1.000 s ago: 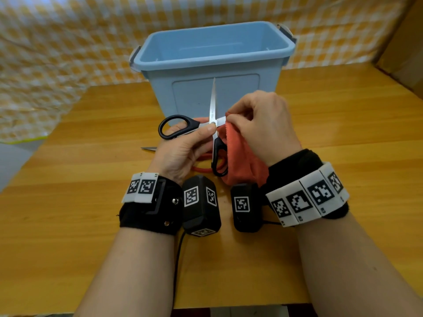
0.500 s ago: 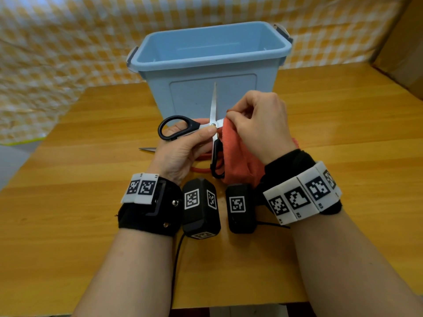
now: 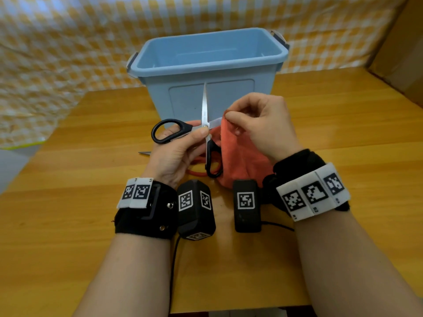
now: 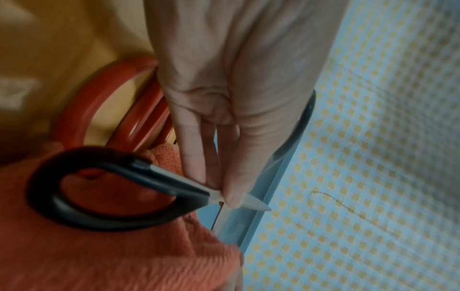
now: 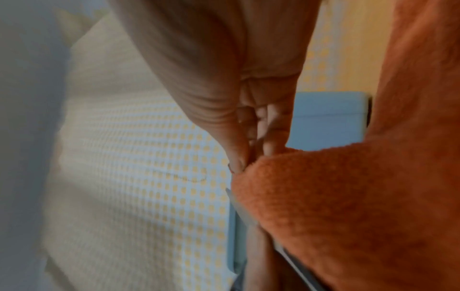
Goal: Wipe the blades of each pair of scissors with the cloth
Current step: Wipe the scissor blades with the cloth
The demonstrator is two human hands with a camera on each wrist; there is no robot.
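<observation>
At the far left of the head view, a yellow-and-white checked curtain (image 3: 57, 49) hangs behind the wooden bench (image 3: 68, 225). Left of centre, a bare blade tip (image 3: 144, 153) pokes out from behind the left hand (image 3: 176, 152), lying flat on the bench; it seems to belong to the red-handled scissors (image 4: 99, 102) whose loops show under that hand in the left wrist view. The left hand is closed on the black-handled scissors (image 3: 169, 131), thumb and fingers pinching them at the pivot. These scissors are spread wide, held above the bench at the middle of the frame: one blade points straight up in front of the blue plastic bin (image 3: 206, 65), one black loop sticks out to the left, the other hangs down near the wrist cameras. The second blade slants to the right into the orange cloth (image 3: 238, 161). The right hand (image 3: 263, 126), right of centre, has its thumb and fingers curled, pinching a fold of the cloth around that blade; the rest of the cloth hangs below the hand toward the bench. The right wrist view shows the thumb pressed into the cloth's edge with a sliver of blade beneath. At the far right edge stands a brown cardboard box (image 3: 402, 42).
</observation>
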